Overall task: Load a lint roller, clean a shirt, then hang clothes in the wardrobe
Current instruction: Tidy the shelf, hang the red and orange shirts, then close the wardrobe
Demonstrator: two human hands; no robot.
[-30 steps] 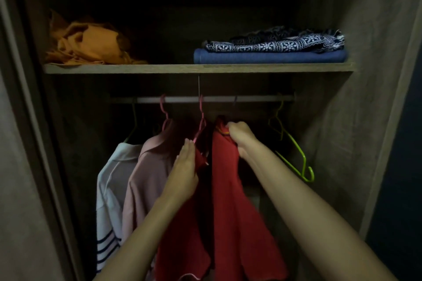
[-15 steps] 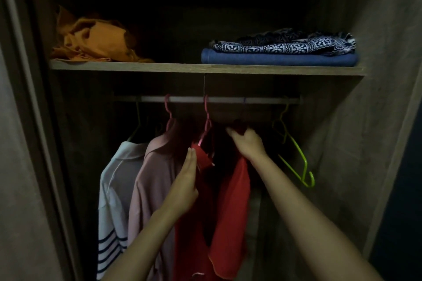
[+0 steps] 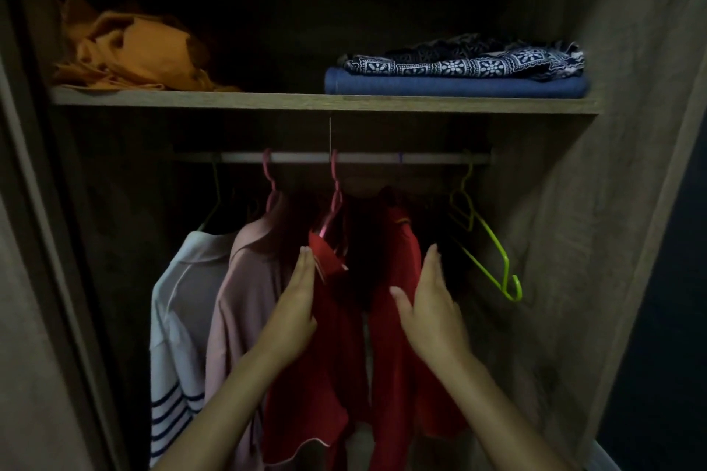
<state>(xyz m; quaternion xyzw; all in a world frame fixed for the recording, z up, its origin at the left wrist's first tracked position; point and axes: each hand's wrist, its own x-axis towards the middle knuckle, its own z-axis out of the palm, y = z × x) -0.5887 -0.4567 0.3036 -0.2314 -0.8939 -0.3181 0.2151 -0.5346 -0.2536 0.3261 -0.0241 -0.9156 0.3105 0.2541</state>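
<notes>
below the rail (image 3: 355,157), flat left hand (image 3: 296,312) and right hand (image 3: 430,308) flank the hung red shirt (image 3: 398,279); next, withdraw toward six o'clock.

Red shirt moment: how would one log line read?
stage: hanging | red shirt: on rail | left hand: open, touching | right hand: open, touching
</notes>
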